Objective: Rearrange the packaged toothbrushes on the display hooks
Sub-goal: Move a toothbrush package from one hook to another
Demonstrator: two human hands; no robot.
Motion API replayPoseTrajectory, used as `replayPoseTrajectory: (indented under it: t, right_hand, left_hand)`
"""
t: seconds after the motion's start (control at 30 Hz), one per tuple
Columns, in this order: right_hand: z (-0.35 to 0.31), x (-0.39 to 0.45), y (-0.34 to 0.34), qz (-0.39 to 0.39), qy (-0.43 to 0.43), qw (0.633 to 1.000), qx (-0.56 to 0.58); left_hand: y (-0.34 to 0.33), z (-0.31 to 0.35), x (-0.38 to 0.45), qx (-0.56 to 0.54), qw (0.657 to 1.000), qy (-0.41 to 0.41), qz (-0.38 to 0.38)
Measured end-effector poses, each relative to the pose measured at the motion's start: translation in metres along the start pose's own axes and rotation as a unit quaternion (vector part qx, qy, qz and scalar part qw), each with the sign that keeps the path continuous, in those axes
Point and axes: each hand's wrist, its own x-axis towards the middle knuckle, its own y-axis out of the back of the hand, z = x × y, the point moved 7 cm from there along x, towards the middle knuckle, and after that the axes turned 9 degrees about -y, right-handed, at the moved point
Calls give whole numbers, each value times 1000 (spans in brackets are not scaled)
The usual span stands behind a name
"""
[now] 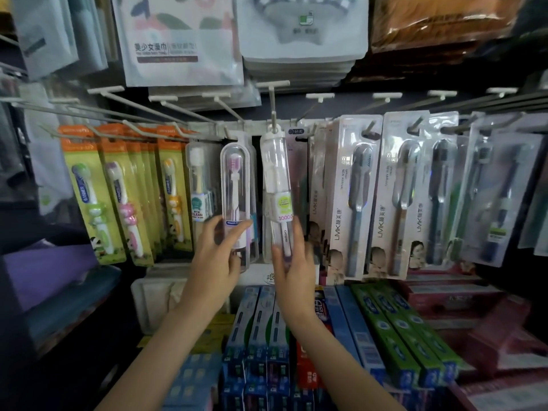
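Note:
Two clear tube cases hang at the middle of the hook rail. The left case [235, 185] holds a pink-bristled toothbrush. My left hand [215, 262] grips its lower end, thumb on the front. The right case [277, 179] holds a white toothbrush and carries a green label, and it hangs from a white hook [272, 114]. My right hand [292, 268] holds its bottom end between thumb and fingers. Orange-and-green children's toothbrush cards [124, 191] hang to the left. White LMK blister packs [355, 197] hang to the right.
Towel packs [181, 40] hang above the rail. Toothpaste boxes [394, 330] in blue, green and red lie stacked on the shelf below my arms. Several bare hook arms [142, 114] jut forward at the upper left. Dark blister packs [498, 197] fill the far right.

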Motion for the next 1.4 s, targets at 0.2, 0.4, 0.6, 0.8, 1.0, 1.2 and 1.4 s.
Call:
replayPoseTrajectory:
  t: [0.2,0.4,0.6,0.8,1.0,1.2,1.4]
  right_hand:
    - [-4,2,-6,2,-15,999,-38]
    - [-6,-6,-4,-3,95,995,-44]
    - [3,9,1,-8,102,995,-2]
    - [24,62,6,-17,-100,995,-3]
    - [59,92,-13,3,-182,983,1]
    - [76,93,-20,4,-243,970,18]
    - [60,56,-16,11,-238,964,118]
  left_hand:
    - [-3,-1,1,21,1000,15,-5]
    - [12,20,-1,159,982,-47,93]
    - [-11,47,29,278,933,-226,33]
    - [-21,34,37,310,922,-227,39]
    - [-19,24,37,320,918,-232,45]
    - [-18,23,36,328,913,-237,55]
    - [-17,25,36,332,909,-242,65]
